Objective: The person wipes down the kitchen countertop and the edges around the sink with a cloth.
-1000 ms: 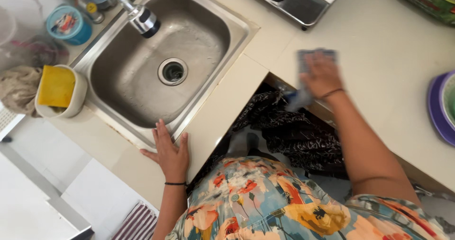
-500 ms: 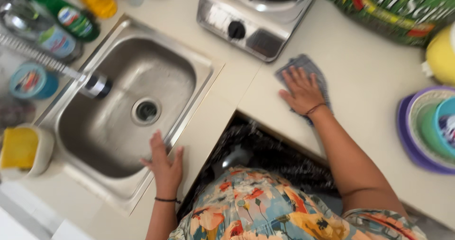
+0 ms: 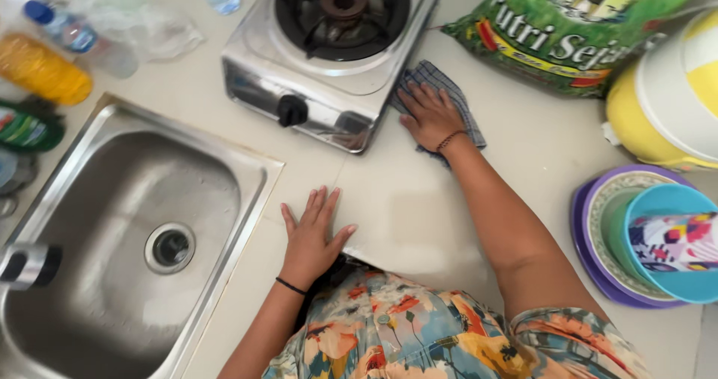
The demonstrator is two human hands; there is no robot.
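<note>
My right hand (image 3: 428, 114) presses flat on a grey checked cloth (image 3: 441, 76) lying on the cream countertop (image 3: 419, 207), right beside the single-burner steel gas stove (image 3: 329, 50). The cloth touches the stove's right side. My left hand (image 3: 310, 233) rests open and flat on the counter near its front edge, just right of the steel sink (image 3: 97, 252). It holds nothing.
A green printed sack (image 3: 568, 27) lies behind the cloth. A yellow and white container (image 3: 666, 102) and stacked purple and teal bowls (image 3: 643, 237) stand at the right. Bottles (image 3: 45, 72) and a crumpled plastic bag (image 3: 142, 27) crowd the counter left of the stove. The tap end (image 3: 26, 265) overhangs the sink.
My right hand has slid the cloth farther back across the counter to the stove's side. My left hand has shifted from the sink rim onto the counter.
</note>
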